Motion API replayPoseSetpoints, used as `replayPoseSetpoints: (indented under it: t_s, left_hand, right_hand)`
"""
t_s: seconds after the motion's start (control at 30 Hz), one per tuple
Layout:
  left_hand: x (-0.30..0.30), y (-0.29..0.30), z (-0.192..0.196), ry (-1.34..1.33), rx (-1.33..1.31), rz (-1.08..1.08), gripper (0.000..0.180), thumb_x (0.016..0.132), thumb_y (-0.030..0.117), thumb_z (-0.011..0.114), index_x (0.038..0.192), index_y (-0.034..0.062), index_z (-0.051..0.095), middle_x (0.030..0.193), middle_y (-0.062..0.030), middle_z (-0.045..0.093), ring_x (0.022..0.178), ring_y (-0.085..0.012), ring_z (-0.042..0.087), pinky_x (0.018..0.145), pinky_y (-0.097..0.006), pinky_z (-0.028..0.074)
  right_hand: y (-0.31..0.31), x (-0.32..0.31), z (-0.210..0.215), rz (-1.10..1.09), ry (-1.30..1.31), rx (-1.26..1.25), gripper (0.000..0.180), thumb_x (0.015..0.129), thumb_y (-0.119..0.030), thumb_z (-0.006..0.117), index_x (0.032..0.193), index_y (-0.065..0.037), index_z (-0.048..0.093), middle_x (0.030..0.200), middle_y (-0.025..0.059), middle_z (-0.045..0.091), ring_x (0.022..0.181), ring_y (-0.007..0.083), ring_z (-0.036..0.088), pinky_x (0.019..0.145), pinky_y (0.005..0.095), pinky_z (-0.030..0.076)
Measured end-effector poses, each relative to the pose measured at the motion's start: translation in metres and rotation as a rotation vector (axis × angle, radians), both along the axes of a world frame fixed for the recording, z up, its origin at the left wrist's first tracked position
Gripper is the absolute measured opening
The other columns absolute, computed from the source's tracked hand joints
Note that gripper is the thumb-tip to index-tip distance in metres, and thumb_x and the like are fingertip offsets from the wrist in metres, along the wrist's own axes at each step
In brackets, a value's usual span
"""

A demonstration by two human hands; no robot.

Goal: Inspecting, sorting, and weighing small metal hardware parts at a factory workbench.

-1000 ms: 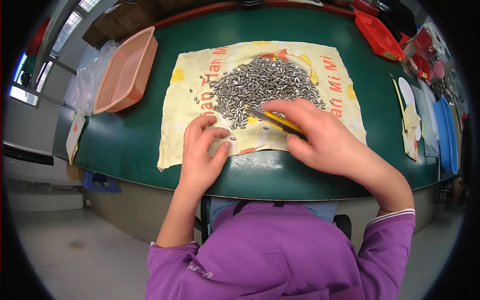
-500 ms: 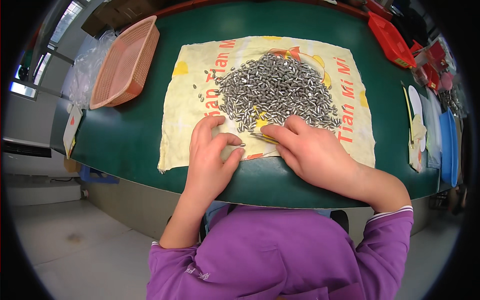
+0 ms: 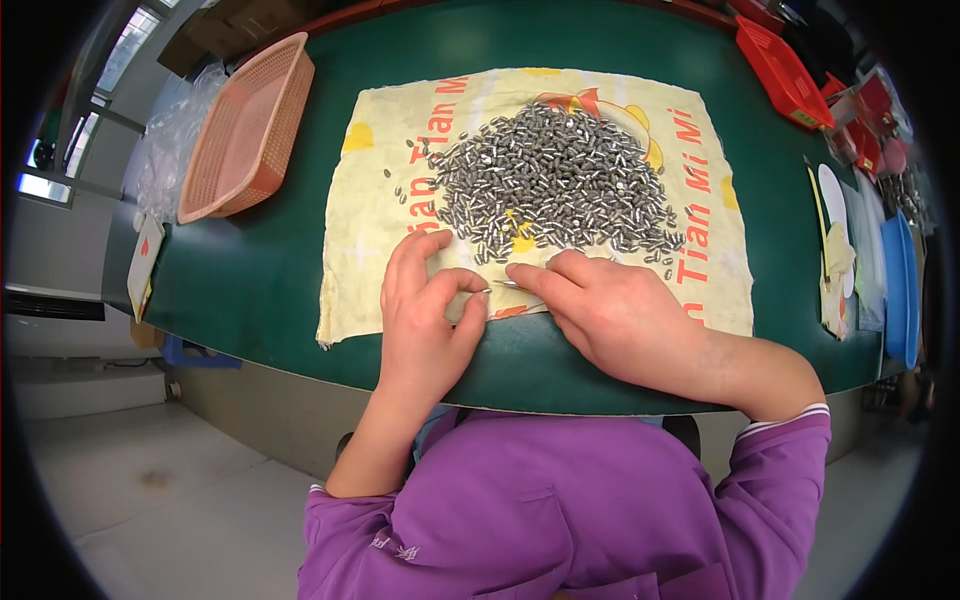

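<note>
A heap of small grey, oval metal pieces (image 3: 555,180) lies on a pale yellow printed cloth (image 3: 370,265). Between thumb and forefinger, my left hand (image 3: 425,310) pinches one small metal piece (image 3: 486,291) just in front of the heap. My right hand (image 3: 615,310) is closed on slim metal tweezers (image 3: 513,286), forefinger stretched along them. Their tips point left at the pinched piece, very near it; whether they touch it I cannot tell. The rest of the tweezers is under my right fingers.
The cloth lies on a green table (image 3: 300,300). A pink mesh basket (image 3: 250,130) stands at the left, beside clear plastic bags (image 3: 175,150). A red tray (image 3: 780,75) is at the far right, a blue tray (image 3: 900,290) at the right edge. Several stray pieces lie left of the heap.
My right hand has moved left with the tweezers, bringing their tips closer to the left fingertips. My left thumb and forefinger have closed together on the small metal piece.
</note>
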State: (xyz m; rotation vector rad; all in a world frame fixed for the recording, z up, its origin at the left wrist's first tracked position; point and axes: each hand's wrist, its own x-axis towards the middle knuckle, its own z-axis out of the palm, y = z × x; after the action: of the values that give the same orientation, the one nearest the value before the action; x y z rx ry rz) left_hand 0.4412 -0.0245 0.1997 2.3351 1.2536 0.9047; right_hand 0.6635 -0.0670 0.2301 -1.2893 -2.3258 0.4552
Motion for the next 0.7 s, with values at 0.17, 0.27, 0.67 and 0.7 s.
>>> replayPoseSetpoints:
  t_s: [0.17, 0.27, 0.67, 0.7]
  left_hand:
    - [-0.008, 0.003, 0.004, -0.058, 0.054, 0.054, 0.015, 0.075, -0.002, 0.071, 0.087, 0.0034, 0.064, 0.111, -0.0129, 0.061, 0.109, -0.0310, 0.057, 0.093, -0.040, 0.046]
    - [-0.015, 0.002, 0.006, -0.137, -0.014, 0.126, 0.016, 0.076, -0.002, 0.069, 0.088, 0.0033, 0.061, 0.095, -0.0100, 0.065, 0.093, -0.0285, 0.062, 0.082, -0.038, 0.049]
    - [-0.012, 0.011, 0.009, 0.109, 0.057, -0.093, 0.013, 0.078, -0.005, 0.068, 0.087, 0.0027, 0.062, 0.088, -0.0080, 0.063, 0.088, -0.0283, 0.060, 0.077, -0.037, 0.049]
    - [-0.012, 0.012, 0.010, 0.109, 0.048, -0.116, 0.014, 0.078, -0.005, 0.068, 0.088, 0.0026, 0.062, 0.090, -0.0086, 0.062, 0.089, -0.0281, 0.059, 0.078, -0.037, 0.048]
  right_hand:
    - [-0.001, 0.000, 0.001, -0.011, -0.008, -0.002, 0.042, 0.084, -0.006, 0.058, 0.126, -0.005, 0.056, 0.092, 0.0123, 0.056, 0.075, 0.0287, 0.065, 0.060, 0.0389, 0.054]
    - [-0.003, 0.000, 0.003, 0.008, -0.016, -0.017, 0.043, 0.083, -0.005, 0.058, 0.126, -0.005, 0.056, 0.092, 0.0125, 0.056, 0.077, 0.0286, 0.065, 0.063, 0.0388, 0.054]
    - [-0.004, -0.002, 0.004, -0.011, -0.176, -0.001, 0.041, 0.087, -0.009, 0.058, 0.128, -0.012, 0.056, 0.094, 0.0096, 0.056, 0.079, 0.0264, 0.063, 0.066, 0.0379, 0.054]
    - [-0.004, -0.002, 0.004, -0.014, -0.176, -0.004, 0.041, 0.087, -0.009, 0.058, 0.128, -0.012, 0.056, 0.094, 0.0096, 0.056, 0.079, 0.0264, 0.063, 0.066, 0.0379, 0.054]
